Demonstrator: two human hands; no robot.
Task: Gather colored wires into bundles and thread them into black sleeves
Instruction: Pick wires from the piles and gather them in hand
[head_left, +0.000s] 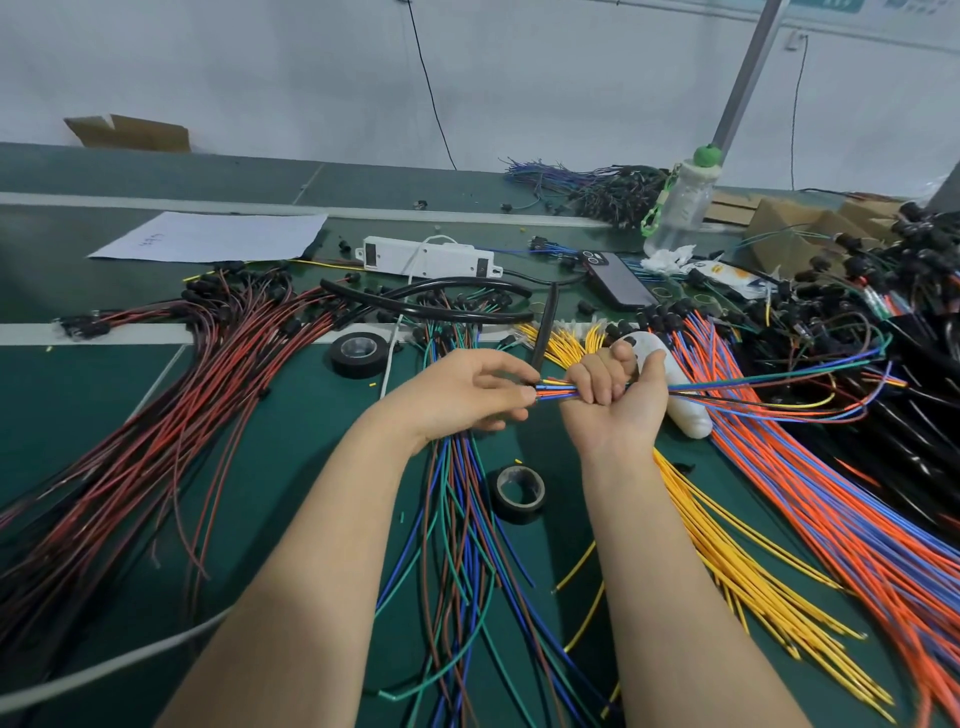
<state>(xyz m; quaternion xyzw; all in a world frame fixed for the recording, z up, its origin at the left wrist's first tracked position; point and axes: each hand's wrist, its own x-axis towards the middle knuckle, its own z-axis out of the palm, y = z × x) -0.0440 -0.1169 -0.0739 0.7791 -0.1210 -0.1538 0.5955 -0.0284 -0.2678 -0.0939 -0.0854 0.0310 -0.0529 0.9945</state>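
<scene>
My right hand (613, 395) grips a bundle of colored wires (753, 387) that runs off to the right over the wire piles. The bundle's left ends (553, 391) stick out of my fist. My left hand (467, 395) pinches the lower end of a black sleeve (543, 332) right at those wire tips. The sleeve rises from my fingers up toward the back of the table. More black sleeves (441, 301) lie curved behind it.
Red and brown wires (171, 415) fan out on the left, yellow wires (753, 561) and orange-blue wires (857, 519) on the right, mixed wires (467, 545) between my arms. Two tape rolls (358, 353) (519, 491), a power strip (426, 257), a phone (618, 280), a bottle (680, 208) and a white tube (685, 410) lie around.
</scene>
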